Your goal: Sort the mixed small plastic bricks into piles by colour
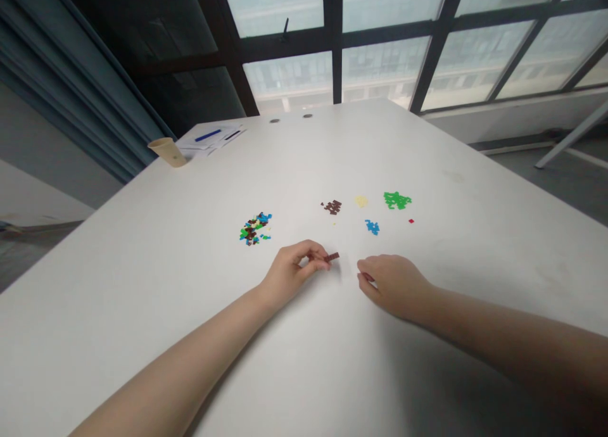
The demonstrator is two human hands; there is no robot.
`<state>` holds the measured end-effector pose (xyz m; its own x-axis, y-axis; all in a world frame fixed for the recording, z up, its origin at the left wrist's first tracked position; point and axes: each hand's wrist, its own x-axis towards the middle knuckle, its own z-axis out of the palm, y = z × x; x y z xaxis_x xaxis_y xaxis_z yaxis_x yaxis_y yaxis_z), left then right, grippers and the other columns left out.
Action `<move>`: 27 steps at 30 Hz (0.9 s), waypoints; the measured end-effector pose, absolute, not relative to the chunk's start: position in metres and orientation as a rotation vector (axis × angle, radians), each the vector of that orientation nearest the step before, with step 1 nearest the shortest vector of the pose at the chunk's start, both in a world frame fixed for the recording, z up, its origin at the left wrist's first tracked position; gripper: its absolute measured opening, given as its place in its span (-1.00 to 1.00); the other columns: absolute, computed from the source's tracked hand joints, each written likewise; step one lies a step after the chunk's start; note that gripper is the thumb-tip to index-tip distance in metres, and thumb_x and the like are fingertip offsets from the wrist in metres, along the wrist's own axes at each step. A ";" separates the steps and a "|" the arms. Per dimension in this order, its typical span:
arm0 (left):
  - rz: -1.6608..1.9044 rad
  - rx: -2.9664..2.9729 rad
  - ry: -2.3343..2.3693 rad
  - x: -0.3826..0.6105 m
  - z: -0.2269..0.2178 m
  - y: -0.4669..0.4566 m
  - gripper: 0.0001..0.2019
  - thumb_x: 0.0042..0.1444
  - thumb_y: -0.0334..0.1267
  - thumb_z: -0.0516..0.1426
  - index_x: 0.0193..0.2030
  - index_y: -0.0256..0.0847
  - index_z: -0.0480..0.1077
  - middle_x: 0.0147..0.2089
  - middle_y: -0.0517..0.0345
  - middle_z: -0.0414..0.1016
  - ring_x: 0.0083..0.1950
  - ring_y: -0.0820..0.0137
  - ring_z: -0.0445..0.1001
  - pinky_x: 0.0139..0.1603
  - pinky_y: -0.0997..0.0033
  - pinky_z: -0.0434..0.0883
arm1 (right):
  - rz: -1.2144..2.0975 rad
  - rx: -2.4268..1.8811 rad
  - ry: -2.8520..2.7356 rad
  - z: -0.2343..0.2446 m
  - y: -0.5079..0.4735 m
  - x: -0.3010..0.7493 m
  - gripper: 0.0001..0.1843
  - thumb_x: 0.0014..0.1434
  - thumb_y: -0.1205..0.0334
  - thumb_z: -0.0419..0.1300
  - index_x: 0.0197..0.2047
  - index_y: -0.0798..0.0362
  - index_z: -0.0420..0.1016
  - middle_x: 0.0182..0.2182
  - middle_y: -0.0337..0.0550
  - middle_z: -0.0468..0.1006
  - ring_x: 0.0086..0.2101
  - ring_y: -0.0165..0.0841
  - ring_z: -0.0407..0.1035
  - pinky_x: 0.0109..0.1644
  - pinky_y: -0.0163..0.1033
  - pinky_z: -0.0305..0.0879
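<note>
Lighting: bright, diffuse daylight from large windows (380, 63) at far side. Panes overexposed, outdoor view washed out. Soft shadow along left forearm (190, 354) on white table (142, 285). Mild sheen on tabletop. Wide-angle distortion curving edges. Overall slight softness; small bricks (255, 228) lacking crisp detail.

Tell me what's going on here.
A person at a white table pinches a small dark brown plastic brick in their left hand; their right hand rests beside it. Nearby lie a mixed pile of small bricks, a brown pile, a yellow pile, a green pile and a blue pile.
</note>
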<state>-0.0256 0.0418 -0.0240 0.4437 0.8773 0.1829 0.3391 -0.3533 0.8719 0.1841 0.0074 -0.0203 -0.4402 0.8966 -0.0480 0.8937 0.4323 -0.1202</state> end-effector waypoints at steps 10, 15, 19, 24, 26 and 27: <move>0.828 2.169 0.987 -0.026 -0.019 0.042 -0.88 0.04 -0.23 0.13 -0.32 -0.21 0.42 -0.38 0.19 0.54 -0.36 0.49 0.46 -0.30 0.55 0.34 | 0.174 -1.555 -2.511 -0.024 0.006 0.184 -0.77 0.12 0.24 -0.03 -0.55 0.05 0.26 -0.59 -0.26 0.37 -0.56 -0.45 0.19 -0.47 -0.29 -0.12; 0.814 2.155 0.971 -0.028 -0.022 0.043 -0.87 0.04 -0.22 0.13 -0.32 -0.21 0.42 -0.38 0.19 0.53 -0.36 0.49 0.45 -0.29 0.56 0.35 | 0.206 -1.256 -2.248 -0.024 0.002 0.183 -0.84 0.10 0.15 0.07 -0.29 0.05 0.34 -0.46 -0.24 0.40 -0.44 -0.43 0.25 -0.33 -0.33 0.09; 0.768 2.120 0.943 -0.027 -0.021 0.042 -0.85 0.05 -0.19 0.11 -0.34 -0.21 0.42 -0.41 0.18 0.52 -0.38 0.48 0.44 -0.30 0.54 0.34 | 0.220 -1.140 -2.192 -0.024 0.003 0.183 -0.78 0.12 0.15 0.08 -0.18 0.03 0.35 -0.43 -0.21 0.41 -0.41 -0.41 0.27 -0.30 -0.32 0.14; 0.715 2.065 0.929 -0.026 -0.017 0.040 -0.83 0.06 -0.16 0.10 -0.35 -0.21 0.43 -0.40 0.14 0.52 -0.36 0.46 0.44 -0.29 0.52 0.35 | 0.226 -1.140 -2.237 -0.025 0.002 0.178 -0.82 0.15 0.19 0.05 -0.22 0.04 0.41 -0.42 -0.17 0.45 -0.37 -0.39 0.29 -0.24 -0.28 0.12; 0.697 2.053 0.932 -0.025 -0.017 0.039 -0.82 0.05 -0.15 0.10 -0.37 -0.21 0.43 -0.40 0.13 0.51 -0.35 0.44 0.44 -0.31 0.52 0.34 | 0.231 -1.142 -2.247 -0.025 0.002 0.176 -0.83 0.16 0.21 0.03 -0.26 0.04 0.42 -0.42 -0.17 0.45 -0.36 -0.39 0.29 -0.24 -0.29 0.10; 0.695 2.042 0.930 -0.025 -0.017 0.039 -0.82 0.05 -0.15 0.09 -0.37 -0.21 0.42 -0.40 0.12 0.51 -0.34 0.44 0.44 -0.31 0.51 0.34 | 0.227 -1.144 -2.248 -0.025 0.003 0.175 -0.83 0.16 0.23 0.03 -0.28 0.04 0.43 -0.42 -0.17 0.46 -0.36 -0.40 0.29 -0.24 -0.29 0.10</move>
